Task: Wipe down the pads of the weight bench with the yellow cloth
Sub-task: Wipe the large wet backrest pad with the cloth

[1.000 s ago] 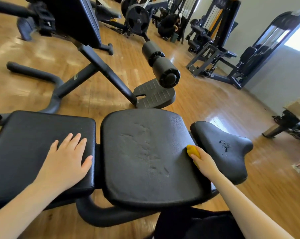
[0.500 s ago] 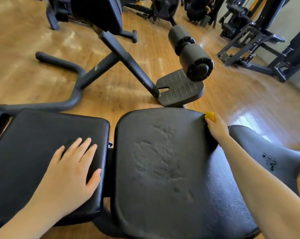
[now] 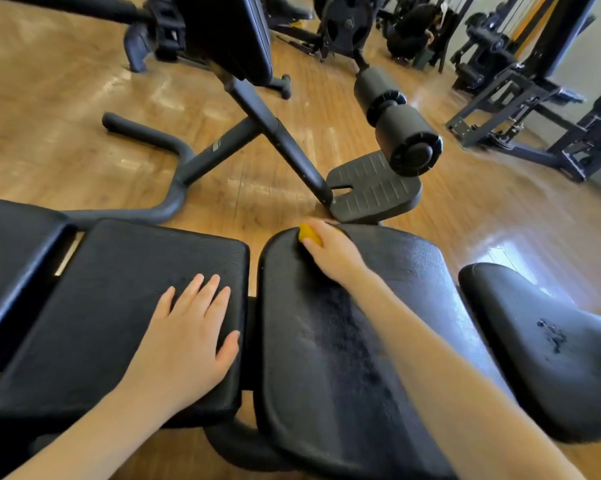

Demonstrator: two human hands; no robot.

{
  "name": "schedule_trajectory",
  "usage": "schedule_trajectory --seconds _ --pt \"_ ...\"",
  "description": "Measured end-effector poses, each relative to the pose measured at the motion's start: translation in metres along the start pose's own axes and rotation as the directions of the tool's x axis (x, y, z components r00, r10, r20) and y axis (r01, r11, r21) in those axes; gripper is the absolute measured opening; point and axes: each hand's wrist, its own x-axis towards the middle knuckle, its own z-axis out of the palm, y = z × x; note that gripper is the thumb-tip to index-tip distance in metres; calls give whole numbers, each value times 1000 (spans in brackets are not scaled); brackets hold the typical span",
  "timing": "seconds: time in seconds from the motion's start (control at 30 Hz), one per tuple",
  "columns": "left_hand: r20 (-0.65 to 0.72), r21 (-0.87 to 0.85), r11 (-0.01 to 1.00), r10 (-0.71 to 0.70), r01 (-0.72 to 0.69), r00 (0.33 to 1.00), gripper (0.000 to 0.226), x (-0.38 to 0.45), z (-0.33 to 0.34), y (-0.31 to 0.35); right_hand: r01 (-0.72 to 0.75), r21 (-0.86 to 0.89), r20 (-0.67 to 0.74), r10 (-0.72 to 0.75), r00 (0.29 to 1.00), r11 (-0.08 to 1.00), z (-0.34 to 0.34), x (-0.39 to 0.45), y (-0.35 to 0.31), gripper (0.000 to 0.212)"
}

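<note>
The black weight bench lies across the view in several pads. My right hand [image 3: 330, 251] grips the bunched yellow cloth [image 3: 310, 234] and presses it on the far left corner of the wide middle pad [image 3: 326, 341]. Most of the cloth is hidden under my fingers. My left hand [image 3: 188, 330] rests flat, fingers straight, on the rectangular pad [image 3: 112, 306] to the left. A narrow saddle-shaped pad [image 3: 548, 344] sits at the right, and another pad [image 3: 12, 244] at the far left edge.
Beyond the bench stands a back-extension machine with a slanted post [image 3: 275, 133], roller pads [image 3: 399, 126] and a foot plate [image 3: 371, 188] on the wooden floor. Black weight machines [image 3: 520, 91] line the far right. A person [image 3: 413, 26] crouches at the back.
My right hand has slid the yellow cloth from the middle pad's right edge up to its far edge and then left along it. My left hand has stayed on its pad.
</note>
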Motion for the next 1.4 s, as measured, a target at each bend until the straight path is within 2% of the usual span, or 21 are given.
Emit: schedule_trajectory --seconds 0.13,0.27,0.37,0.5,0.6,0.7,0.77,0.87,1.0,1.1,1.27,1.4 --pt "-7 5 1000 3 -3 1000 62 -2 -3 1 213 -149 85 -202 976 966 42 -1 -57 20" --pt "-17 -1 1000 13 -13 1000 61 -4 -5 -4 202 -77 81 -196 977 976 36 -5 -44 32" --pt "-18 -8 1000 19 -19 1000 61 -4 -5 -5 113 -34 59 -111 992 993 17 -13 -16 44" --pt "-8 -9 1000 18 -18 1000 61 -3 -3 -5 -11 -67 -70 6 998 998 -20 -20 48 40" --pt "-2 -7 1000 16 -16 1000 61 -3 -3 -5 -150 5 -134 149 980 989 -50 -33 92 39" --pt "-10 -14 1000 12 -12 1000 61 -2 -3 -4 -318 45 -204 320 925 947 -72 -54 143 30" --pt "-17 -14 1000 5 -6 1000 61 -1 -3 -3 -441 75 -249 445 860 894 -80 -72 169 32" --pt "-20 -14 1000 4 -4 1000 61 1 -2 -4 -539 105 -269 546 794 836 -79 -89 189 34" --pt "-9 -10 1000 -8 8 1000 62 0 -1 -1 -524 133 -280 539 794 841 -76 -91 183 36" --pt "-6 -6 1000 -2 2 1000 62 2 -1 1 -509 91 -299 511 806 856 -74 -90 170 35" --pt "-9 -5 1000 1 -1 1000 61 1 -1 2 -367 -6 -268 352 897 930 -58 -77 126 29" --pt "-12 -1 1000 12 -12 1000 61 1 -1 2 -222 -64 -189 206 960 973 -28 -49 70 45"
